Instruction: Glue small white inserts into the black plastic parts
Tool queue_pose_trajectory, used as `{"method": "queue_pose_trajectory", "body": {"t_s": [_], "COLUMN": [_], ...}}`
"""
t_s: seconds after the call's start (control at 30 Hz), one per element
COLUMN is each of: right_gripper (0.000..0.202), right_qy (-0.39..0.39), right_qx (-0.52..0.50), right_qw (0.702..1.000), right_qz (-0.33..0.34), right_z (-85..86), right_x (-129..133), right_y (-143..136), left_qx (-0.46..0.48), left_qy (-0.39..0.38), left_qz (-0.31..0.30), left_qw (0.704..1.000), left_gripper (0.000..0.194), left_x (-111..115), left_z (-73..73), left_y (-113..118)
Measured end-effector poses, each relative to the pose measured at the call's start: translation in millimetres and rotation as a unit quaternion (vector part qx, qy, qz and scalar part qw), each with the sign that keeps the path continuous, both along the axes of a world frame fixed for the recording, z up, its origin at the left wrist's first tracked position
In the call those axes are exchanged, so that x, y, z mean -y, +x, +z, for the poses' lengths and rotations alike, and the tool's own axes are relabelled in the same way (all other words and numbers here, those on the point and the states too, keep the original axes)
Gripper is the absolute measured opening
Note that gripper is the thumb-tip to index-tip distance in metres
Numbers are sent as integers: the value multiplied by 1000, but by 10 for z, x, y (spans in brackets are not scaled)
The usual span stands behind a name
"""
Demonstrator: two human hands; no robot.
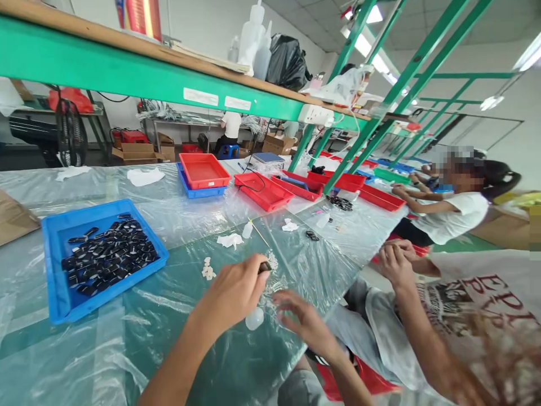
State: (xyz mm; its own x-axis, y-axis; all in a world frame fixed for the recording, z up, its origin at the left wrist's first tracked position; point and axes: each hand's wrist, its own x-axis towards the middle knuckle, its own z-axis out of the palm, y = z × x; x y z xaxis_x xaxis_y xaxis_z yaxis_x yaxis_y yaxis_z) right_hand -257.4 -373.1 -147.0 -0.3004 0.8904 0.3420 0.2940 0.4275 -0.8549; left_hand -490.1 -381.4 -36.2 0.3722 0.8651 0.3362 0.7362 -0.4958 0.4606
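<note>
My left hand [236, 285] is closed around a small black piece [264, 267], whose end shows between thumb and fingers. Lower right of it, my right hand [302, 318] is held with fingers apart and slightly blurred, over the table's edge side. Between and beyond the hands, many tiny clear bits [273, 262] lie scattered on the plastic-covered table [169, 316]. A round translucent container [254, 319] stands just below my left hand. Further back are a small white bottle [247, 229], a thin yellow stick [258, 234] and a crumpled white tissue [230, 241].
A blue tray [53, 265] with many black pieces lies at the left. Pale scraps [208, 269] sit left of my left hand. Red trays [264, 192] stand behind, below a green shelf beam [127, 67]. A person's hands [397, 262] are close at the right.
</note>
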Motion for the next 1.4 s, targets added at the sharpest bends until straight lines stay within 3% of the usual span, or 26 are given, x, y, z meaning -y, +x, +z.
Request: {"method": "queue_pose_trajectory", "body": {"t_s": [0.13,0.27,0.4,0.6,0.73,0.87,1.17,1.4], "right_gripper": [47,35,21,24,24,31,46,48], "right_qy": [8,25,23,36,119,160,272,282], "right_qx": [21,-32,-112,-255,-215,-154,-32,-7], "right_qw": [1000,999,993,965,964,968,950,948], "right_qz": [-5,-32,-11,-49,-102,-121,-151,-146], "right_z": [-417,-502,-251,424,746,855,951,1019], "right_x": [208,246,260,334,356,440,602,642], "right_y": [-236,-460,-432,-210,-74,-25,7,55], "left_qx": [11,23,61,49,8,-9,-13,-5], "left_qy": [-13,-29,-52,-54,-48,-41,-36,-22], "left_qz": [3,-8,-12,-32,-60,-71,-76,-95], "left_qw": [1000,999,997,997,997,997,996,995], "left_gripper": [22,22,19,19,17,15,17,18], "left_x": [-73,-100,-105,-51,55,144,167,162], "left_z": [-1,-13,-33,26,172,242,228,215], "left_y": [-86,-106,-110,-22,73,130,160,169]}}
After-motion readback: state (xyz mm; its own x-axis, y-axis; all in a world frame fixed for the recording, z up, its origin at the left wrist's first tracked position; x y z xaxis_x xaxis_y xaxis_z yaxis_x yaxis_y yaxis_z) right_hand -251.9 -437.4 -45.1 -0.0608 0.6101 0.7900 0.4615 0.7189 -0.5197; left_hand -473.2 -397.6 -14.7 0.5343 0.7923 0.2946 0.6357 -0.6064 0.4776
